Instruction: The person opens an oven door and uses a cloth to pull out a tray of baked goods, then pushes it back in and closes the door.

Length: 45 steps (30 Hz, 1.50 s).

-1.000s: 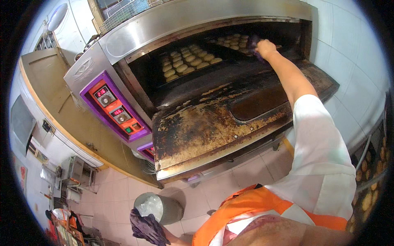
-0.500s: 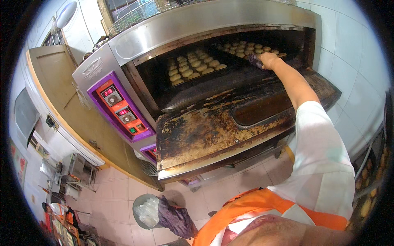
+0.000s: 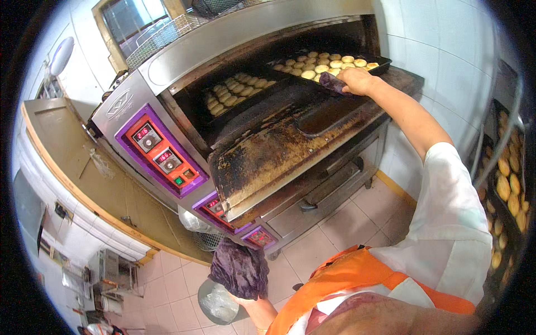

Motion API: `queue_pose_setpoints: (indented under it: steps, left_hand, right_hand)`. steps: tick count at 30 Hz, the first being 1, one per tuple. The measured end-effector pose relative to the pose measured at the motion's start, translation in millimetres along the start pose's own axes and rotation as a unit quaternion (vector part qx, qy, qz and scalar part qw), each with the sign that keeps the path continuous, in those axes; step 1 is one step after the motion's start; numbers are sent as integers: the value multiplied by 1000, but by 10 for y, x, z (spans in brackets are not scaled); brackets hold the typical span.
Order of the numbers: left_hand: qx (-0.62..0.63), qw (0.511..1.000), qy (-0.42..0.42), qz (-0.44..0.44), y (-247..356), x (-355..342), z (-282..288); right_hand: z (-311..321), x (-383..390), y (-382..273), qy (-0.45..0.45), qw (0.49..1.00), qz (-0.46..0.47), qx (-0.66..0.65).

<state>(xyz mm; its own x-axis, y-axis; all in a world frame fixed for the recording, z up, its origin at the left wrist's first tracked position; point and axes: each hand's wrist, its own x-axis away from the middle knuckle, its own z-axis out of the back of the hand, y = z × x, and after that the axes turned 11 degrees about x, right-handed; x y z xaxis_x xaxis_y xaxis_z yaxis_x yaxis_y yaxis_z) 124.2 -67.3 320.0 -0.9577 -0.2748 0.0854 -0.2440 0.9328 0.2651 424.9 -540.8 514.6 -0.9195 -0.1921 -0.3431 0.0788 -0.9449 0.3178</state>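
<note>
My right hand (image 3: 358, 81) is closed round a dark purple cloth (image 3: 333, 83) at the near edge of a black baking tray (image 3: 384, 63). That tray, full of round pale golden buns (image 3: 322, 68), reaches out of the oven mouth over the lowered door (image 3: 268, 162). A second tray of smaller-looking buns (image 3: 239, 89) lies deeper inside on the left. Low in front of me, my left hand (image 3: 245, 302) holds another dark purple cloth (image 3: 240, 268), which covers most of its fingers. This cloth hangs apart from the oven.
A control panel (image 3: 162, 151) with red displays runs down the oven's left side. Below my left hand stands a bin (image 3: 220, 304) with clear plastic in it. Racked trays of golden buns (image 3: 508, 190) stand at the far right, beyond a tiled wall (image 3: 424, 56).
My right hand has drawn the right-hand tray partly out of the oven toward me. My left hand and its cloth have come up. The view has shifted to the right.
</note>
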Motion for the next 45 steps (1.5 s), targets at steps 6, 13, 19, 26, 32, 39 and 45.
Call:
queue_pose_setpoints:
  steps: [6, 13, 19, 26, 32, 39, 45]
  left_hand:
    - [29, 995, -30, 86, 154, -70, 32]
    - [36, 986, -41, 156, 180, 50, 55]
    - [26, 980, -47, 193, 21, 95, -3]
    - [19, 977, -39, 211, -224, -7, -81]
    - [23, 974, -39, 223, -345, -84, -86]
    - [50, 966, -34, 250, -440, -42, -83]
    - [62, 958, -47, 276, -406, -14, -90]
  right_hand:
    - [404, 701, -295, -5, 1000, 1, -6]
    - [569, 1070, -586, 53, 995, 19, -84]
    - [561, 1003, 231, 148, 914, -209, -316]
    - [776, 1408, 1478, 58, 874, -482, 23]
    - [317, 1501, 1892, -151, 906, -396, 11]
    - [-262, 1716, 2025, -169, 889, -400, -144]
    - [-258, 1833, 1670, -120, 871, -399, -259]
